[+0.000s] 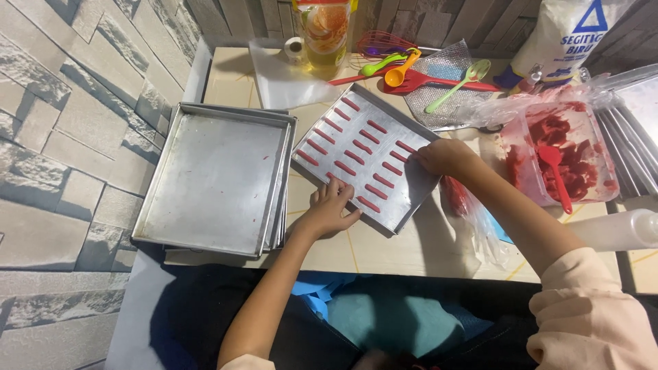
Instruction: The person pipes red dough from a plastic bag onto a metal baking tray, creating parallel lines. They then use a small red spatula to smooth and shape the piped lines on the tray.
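A: What sits farthest left on the desk (384, 257)?

B: A stack of bare metal trays (212, 181), close to the stone-pattern wall (68, 137).

A: And next to it?

B: A tilted baking tray (411, 199) with rows of short red strips (356, 156) laid on it. The left hand (329, 209) rests at its near corner, fingers spread and flat, touching the tray edge; its grip is loose, holding nothing.

A: The other hand?

B: The right hand (442, 156) lies on the tray's right edge, fingers curled down over the last strips. I cannot tell whether it pinches one.

A: What lies behind the tray?

B: A bottle of oil (323, 34), a red whisk (380, 42), coloured measuring spoons (397, 67), a red spatula (432, 82) and a green spoon (466, 79) on a mesh sheet (445, 68).

A: Further right?

B: A clear tub (603, 147) of red paste with a red scraper (556, 175) standing in it, a white bag (569, 34) behind it, and a crumpled plastic bag (473, 212) smeared with red just below the right wrist.
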